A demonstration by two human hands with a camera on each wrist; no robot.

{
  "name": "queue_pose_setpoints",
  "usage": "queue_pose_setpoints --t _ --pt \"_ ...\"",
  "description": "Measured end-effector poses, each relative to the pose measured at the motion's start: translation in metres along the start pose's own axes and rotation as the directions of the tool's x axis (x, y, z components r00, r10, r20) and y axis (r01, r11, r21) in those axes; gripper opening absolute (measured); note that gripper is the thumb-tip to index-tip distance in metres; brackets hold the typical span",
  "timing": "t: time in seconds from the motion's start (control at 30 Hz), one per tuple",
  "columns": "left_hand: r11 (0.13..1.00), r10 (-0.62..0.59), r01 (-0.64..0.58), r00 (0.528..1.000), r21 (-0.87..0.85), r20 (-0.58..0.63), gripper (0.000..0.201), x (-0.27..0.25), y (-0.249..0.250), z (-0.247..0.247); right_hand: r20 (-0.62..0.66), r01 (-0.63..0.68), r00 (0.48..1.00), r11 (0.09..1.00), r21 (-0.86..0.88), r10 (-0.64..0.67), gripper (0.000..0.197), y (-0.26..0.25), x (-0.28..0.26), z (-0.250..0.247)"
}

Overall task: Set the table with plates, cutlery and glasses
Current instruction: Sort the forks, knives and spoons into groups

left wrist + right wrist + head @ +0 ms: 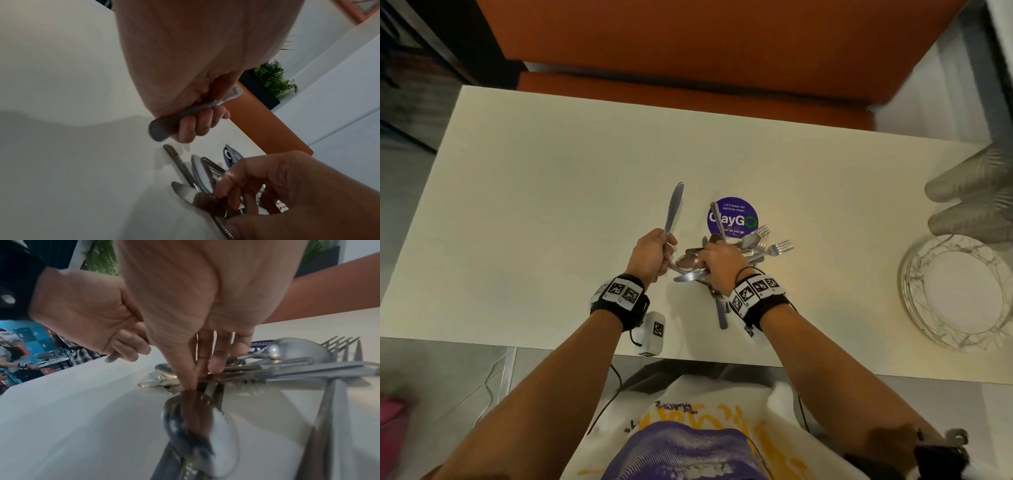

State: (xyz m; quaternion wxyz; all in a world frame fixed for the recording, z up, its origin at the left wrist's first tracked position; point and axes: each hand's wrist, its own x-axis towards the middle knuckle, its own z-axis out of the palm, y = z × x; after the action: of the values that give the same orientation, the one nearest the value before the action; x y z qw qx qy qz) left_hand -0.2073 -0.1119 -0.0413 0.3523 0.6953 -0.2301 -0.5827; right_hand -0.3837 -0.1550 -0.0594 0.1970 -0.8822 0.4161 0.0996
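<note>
My left hand [654, 255] grips a table knife [674, 209] by the handle, blade pointing up and away; the handle end [162, 129] sticks out below the curled fingers. Just to its right lies a heap of cutlery [760, 246] with forks, spoons and knives on the white table [551, 205]. My right hand [717, 263] reaches down into the heap and its thumb and fingertips [213, 368] pinch a piece there; which piece I cannot tell. A stack of marbled-rim plates [955, 294] and clear glasses [969, 192] stand at the right edge.
A round purple sticker [736, 219] is on the table behind the heap. An orange bench [688, 68] runs along the far side. A small white device [654, 332] hangs by the near table edge under my left wrist.
</note>
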Motion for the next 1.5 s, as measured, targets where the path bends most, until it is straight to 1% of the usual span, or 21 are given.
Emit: queue_pose_setpoints --t 0.23,0.37,0.43,0.53,0.63,0.7,0.8,0.87,0.9,1.0,1.1,1.17,1.2,1.27,1.33,1.4,1.5 --pt "1.000 -0.003 0.003 1.000 -0.016 -0.011 0.029 0.001 0.000 -0.007 0.080 0.027 0.996 1.000 0.008 -0.028 0.013 -0.002 0.006 -0.009" --pt "0.997 0.031 -0.032 0.999 -0.073 -0.025 0.030 0.001 0.005 -0.009 0.088 0.014 0.996 0.999 0.047 -0.018 0.015 0.001 0.010 -0.019" --pt "0.994 0.045 -0.048 0.998 -0.095 -0.037 0.030 0.003 0.008 -0.010 0.066 -0.001 0.998 0.995 0.103 -0.006 0.014 0.002 0.011 -0.026" --pt "0.995 0.044 -0.049 0.997 -0.085 -0.061 0.029 0.004 0.017 -0.012 0.014 -0.031 0.999 0.975 0.220 0.029 0.013 0.004 0.012 -0.043" --pt "0.994 0.072 -0.076 0.995 -0.074 -0.063 0.028 0.006 0.025 -0.012 -0.044 -0.054 0.996 0.926 0.373 0.076 0.011 0.008 0.014 -0.064" --pt "0.993 0.104 -0.107 0.993 -0.058 -0.057 0.027 0.009 0.030 -0.010 -0.101 -0.066 0.987 0.893 0.445 0.123 0.010 0.013 0.016 -0.078" --pt "0.987 0.135 -0.139 0.990 -0.082 -0.045 0.028 0.013 0.041 -0.002 -0.239 -0.053 0.948 0.846 0.531 0.210 0.011 0.020 0.018 -0.098" --pt "0.983 0.152 -0.153 0.988 -0.099 -0.020 0.029 0.015 0.048 0.006 -0.339 -0.021 0.899 0.802 0.597 0.276 0.011 0.023 0.018 -0.111" --pt "0.982 0.159 -0.159 0.987 -0.098 0.001 0.029 0.015 0.051 0.011 -0.368 -0.009 0.876 0.774 0.633 0.311 0.011 0.023 0.018 -0.117" --pt "0.982 0.164 -0.156 0.984 -0.102 0.072 0.030 0.011 0.060 0.026 -0.350 -0.006 0.837 0.646 0.764 0.421 0.016 0.023 0.019 -0.128" --pt "0.981 0.192 -0.189 0.976 -0.037 0.099 0.032 0.004 0.067 0.038 -0.325 -0.036 0.808 0.592 0.805 0.492 0.015 0.023 0.021 -0.130" --pt "0.981 0.195 -0.196 0.972 -0.003 0.128 0.032 -0.002 0.069 0.046 -0.298 -0.040 0.794 0.534 0.844 0.530 0.012 0.023 0.021 -0.128" --pt "0.984 0.179 -0.176 0.972 -0.033 0.152 0.031 -0.004 0.069 0.049 -0.283 -0.042 0.789 0.507 0.861 0.546 0.012 0.022 0.021 -0.127" --pt "0.984 0.163 -0.144 0.965 -0.107 0.204 0.029 -0.010 0.069 0.054 -0.268 -0.054 0.776 0.483 0.874 0.571 0.012 0.021 0.019 -0.123" --pt "0.983 0.158 -0.131 0.962 -0.131 0.225 0.028 -0.012 0.068 0.057 -0.259 -0.066 0.767 0.472 0.879 0.588 0.011 0.022 0.018 -0.117" --pt "0.983 0.155 -0.128 0.964 -0.132 0.214 0.029 -0.013 0.067 0.058 -0.260 -0.072 0.771 0.485 0.871 0.582 0.011 0.022 0.017 -0.111" --pt "0.981 0.159 -0.133 0.966 -0.138 0.203 0.030 -0.013 0.063 0.058 -0.326 -0.109 0.764 0.608 0.786 0.557 0.017 0.024 0.016 -0.109"
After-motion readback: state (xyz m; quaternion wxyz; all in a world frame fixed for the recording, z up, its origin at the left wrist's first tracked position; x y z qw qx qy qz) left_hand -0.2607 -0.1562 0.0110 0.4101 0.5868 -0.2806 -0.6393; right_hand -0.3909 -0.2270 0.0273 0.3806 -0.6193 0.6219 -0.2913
